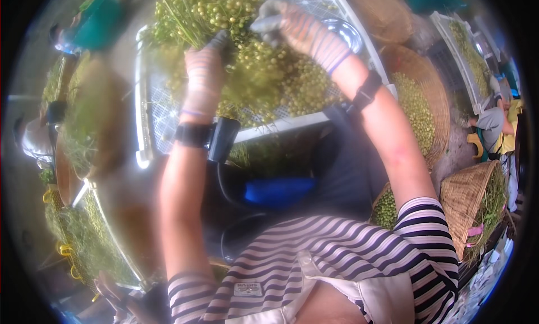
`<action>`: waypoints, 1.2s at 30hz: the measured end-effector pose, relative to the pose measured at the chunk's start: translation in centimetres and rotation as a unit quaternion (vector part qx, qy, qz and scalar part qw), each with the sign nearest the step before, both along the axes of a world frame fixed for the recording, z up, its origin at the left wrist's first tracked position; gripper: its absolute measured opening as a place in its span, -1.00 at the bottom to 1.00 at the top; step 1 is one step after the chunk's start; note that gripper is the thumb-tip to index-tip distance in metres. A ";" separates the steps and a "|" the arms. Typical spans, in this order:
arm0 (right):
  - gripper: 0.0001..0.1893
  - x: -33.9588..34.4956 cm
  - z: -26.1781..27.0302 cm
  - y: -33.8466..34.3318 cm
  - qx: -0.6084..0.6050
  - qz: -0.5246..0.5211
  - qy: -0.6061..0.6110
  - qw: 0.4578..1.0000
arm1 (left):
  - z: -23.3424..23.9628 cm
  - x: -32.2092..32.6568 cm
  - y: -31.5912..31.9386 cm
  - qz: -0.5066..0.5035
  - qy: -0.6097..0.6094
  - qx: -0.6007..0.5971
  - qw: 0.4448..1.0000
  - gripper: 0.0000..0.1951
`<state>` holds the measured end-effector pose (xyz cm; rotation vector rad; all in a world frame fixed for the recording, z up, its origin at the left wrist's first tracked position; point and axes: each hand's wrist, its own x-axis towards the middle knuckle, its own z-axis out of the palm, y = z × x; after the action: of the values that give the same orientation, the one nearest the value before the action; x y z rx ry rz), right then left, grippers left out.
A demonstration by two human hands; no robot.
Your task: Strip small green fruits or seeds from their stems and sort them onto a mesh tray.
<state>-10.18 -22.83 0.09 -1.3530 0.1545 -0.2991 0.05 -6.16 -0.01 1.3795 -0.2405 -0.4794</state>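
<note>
My left hand, in a striped knit glove with dark coated fingertips, grips a bundle of thin green stems. Small round yellow-green fruits cluster on the bundle. At its right side is my right hand, gloved alike, its grey fingertips bent against the fruit; whether they pinch one is hidden. Both hands are over a white mesh-bottomed plastic tray on or near my lap. Loose fruits are heaped in the tray below them. A shiny metal bowl stands in the tray beyond my right wrist.
A wicker basket of picked fruits stands right of the tray. Behind it lies a tilted basket of stems. Another tray and a blurred heap of greenery are at left. A seated person works at far right.
</note>
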 end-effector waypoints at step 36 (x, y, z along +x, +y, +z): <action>-0.20 1.0 -7.7 -2.6 -0.523 0.198 0.109 0.822 | 3.4 -1.0 4.1 -0.153 -0.160 0.020 0.975 -0.31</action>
<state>-9.14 -25.46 -7.62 -2.4718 -0.1388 0.1816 -0.93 -2.10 3.43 1.4632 -0.7175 -0.5168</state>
